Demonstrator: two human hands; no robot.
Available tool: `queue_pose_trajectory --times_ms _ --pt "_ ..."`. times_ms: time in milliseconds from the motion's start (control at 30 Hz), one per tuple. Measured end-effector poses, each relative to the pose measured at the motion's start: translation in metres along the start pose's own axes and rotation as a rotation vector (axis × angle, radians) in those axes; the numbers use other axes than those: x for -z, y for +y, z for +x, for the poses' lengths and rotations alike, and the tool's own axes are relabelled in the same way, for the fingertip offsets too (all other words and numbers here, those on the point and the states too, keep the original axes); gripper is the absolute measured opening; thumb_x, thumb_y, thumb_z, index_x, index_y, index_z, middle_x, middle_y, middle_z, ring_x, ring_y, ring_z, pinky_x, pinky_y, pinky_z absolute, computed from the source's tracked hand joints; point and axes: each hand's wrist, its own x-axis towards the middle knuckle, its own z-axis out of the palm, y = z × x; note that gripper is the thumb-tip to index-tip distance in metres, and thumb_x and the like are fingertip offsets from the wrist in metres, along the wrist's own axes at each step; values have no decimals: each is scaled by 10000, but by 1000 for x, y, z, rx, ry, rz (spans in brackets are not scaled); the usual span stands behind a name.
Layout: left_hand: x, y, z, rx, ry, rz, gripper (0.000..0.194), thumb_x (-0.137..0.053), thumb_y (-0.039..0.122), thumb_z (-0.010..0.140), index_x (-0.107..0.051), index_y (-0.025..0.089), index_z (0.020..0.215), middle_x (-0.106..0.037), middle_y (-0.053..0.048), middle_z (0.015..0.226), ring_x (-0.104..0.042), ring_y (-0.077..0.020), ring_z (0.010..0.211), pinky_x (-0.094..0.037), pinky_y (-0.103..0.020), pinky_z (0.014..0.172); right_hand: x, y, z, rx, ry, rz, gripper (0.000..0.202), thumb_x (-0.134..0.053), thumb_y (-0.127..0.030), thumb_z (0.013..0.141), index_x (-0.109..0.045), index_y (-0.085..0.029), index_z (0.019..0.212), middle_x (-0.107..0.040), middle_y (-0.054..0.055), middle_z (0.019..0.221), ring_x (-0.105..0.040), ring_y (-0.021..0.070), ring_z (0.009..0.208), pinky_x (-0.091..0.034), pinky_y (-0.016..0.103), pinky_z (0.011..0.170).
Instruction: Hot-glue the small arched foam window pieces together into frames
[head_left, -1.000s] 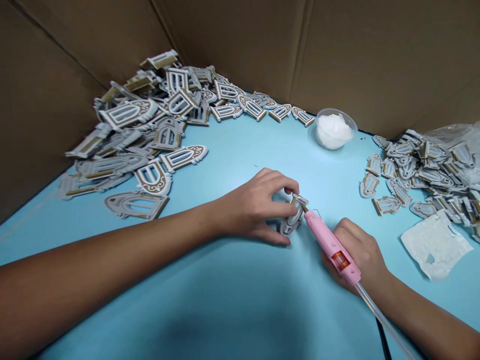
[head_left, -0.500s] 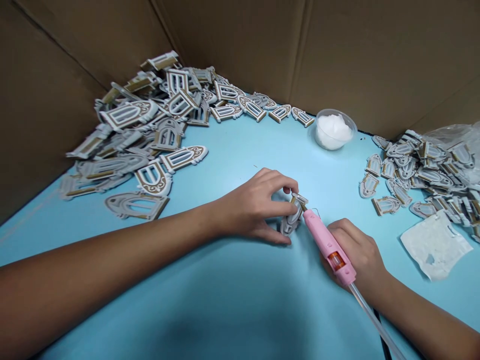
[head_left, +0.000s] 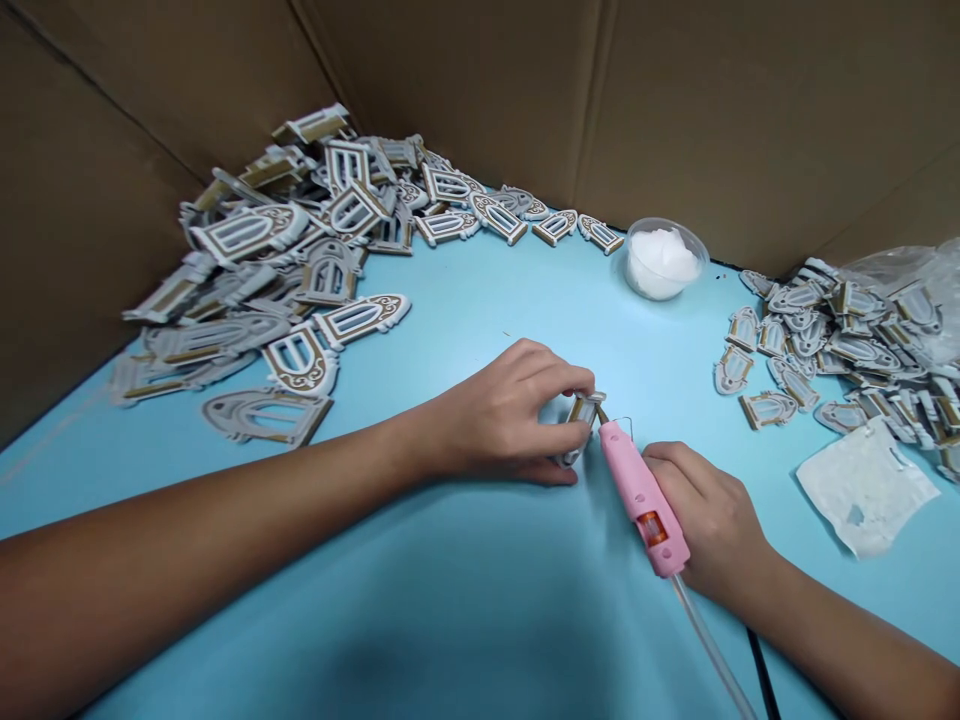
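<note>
Both hands are low on the blue table (head_left: 465, 300), close together near the middle. The left hand (head_left: 510, 415) has its fingers curled down around a small window piece (head_left: 581, 415), a little gray and gold shape. It pinches the piece and holds it tipped up on its edge on the table. Most of the piece hides under the fingers. The right hand (head_left: 709, 515) is wrapped tight around a pink glue gun (head_left: 641, 495). The gun's tip points up and to the left and touches the top of the small window piece. A clear glue stick (head_left: 709, 640) pokes out of the back of the gun, and a black cord (head_left: 761, 670) runs beside it off the bottom edge.

Far to the left, in the corner, lies a big pile of window shapes (head_left: 300, 240), gray, white and gold, all mixed up. To the right, well apart from the hands, lies a pile of small window pieces (head_left: 832, 350) like the one being held. Some rest on a clear plastic bag (head_left: 907, 265). Near that pile lies a flat white scrap (head_left: 866, 485). At the back sits a little clear cup (head_left: 664, 260) with something white inside. Brown cardboard walls (head_left: 750, 110) stand around the table.
</note>
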Motion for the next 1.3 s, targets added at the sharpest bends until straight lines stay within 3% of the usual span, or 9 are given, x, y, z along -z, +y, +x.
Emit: queue_pose_trajectory --times_ms 300,433,567,700,833,900,1067,1200,1300 --pt "-2 -7 1 233 -98 -198 343 -813 487 826 -676 188 924 -611 -129 1200 -599 -261 1050 -479 -380 958 -14 21 -7 -241 161 126 184 -556 -120 885 -610 -214 1034 -685 78 969 -675 200 883 -542 293 709" --pt "-16 -12 -8 313 -143 -333 382 -754 545 819 -674 223 1009 -615 -99 1242 -623 -263 1068 -501 -349 934 -8 15 2 -456 238 190 58 -596 -242 852 -592 -230 796 -627 70 915 -624 194 827 -529 304 697" --pt "-24 -16 -8 468 -242 -324 722 -677 732 770 -598 257 1309 -647 -103 1305 -599 -349 1205 -461 -446 1052 25 20 -4 -881 269 211 243 -652 -400 761 -519 -235 642 -538 1 690 -561 164 676 -514 299 665" --pt "-16 -12 4 561 -335 -258 834 -643 742 747 -559 220 1393 -636 -137 1371 -581 -398 1245 -427 -504 1089 73 30 -46 -1202 391 101 331 -586 -493 799 -646 -171 850 -485 -35 570 -474 141 501 -419 274 456" --pt "-6 -5 16 636 -382 -205 884 -597 718 733 -533 165 1420 -618 -168 1402 -563 -420 1267 -418 -533 1097 105 36 -99 -1429 442 25 454 -602 -487 782 -698 -148 1068 -432 -77 533 -419 116 451 -427 255 426" --pt "-4 -3 19 651 -376 -182 857 -533 696 758 -535 142 1412 -621 -178 1390 -564 -422 1265 -424 -543 1088 110 36 -119 -1495 428 13 447 -610 -491 772 -709 -159 1054 -435 -76 523 -444 121 454 -449 256 436" --pt "0 -2 20 660 -370 -141 776 -389 523 796 -515 90 1427 -667 -184 1277 -594 -394 1222 -446 -533 1062 104 37 -144 -1545 376 9 383 -666 -546 733 -652 -163 748 -534 -5 517 -523 162 466 -443 283 431" --pt "4 -1 20 678 -390 -123 834 -411 581 792 -482 89 1461 -649 -191 1326 -568 -417 1266 -431 -559 1081 102 36 -152 -1472 356 28 412 -683 -571 731 -673 -171 828 -642 21 652 -586 180 534 -484 297 496" --pt "5 -1 20 699 -394 -127 886 -432 670 799 -468 101 1477 -627 -197 1371 -554 -431 1288 -427 -569 1091 102 31 -163 -1429 354 0 521 -675 -590 723 -700 -160 1017 -718 61 829 -673 224 665 -545 338 626"
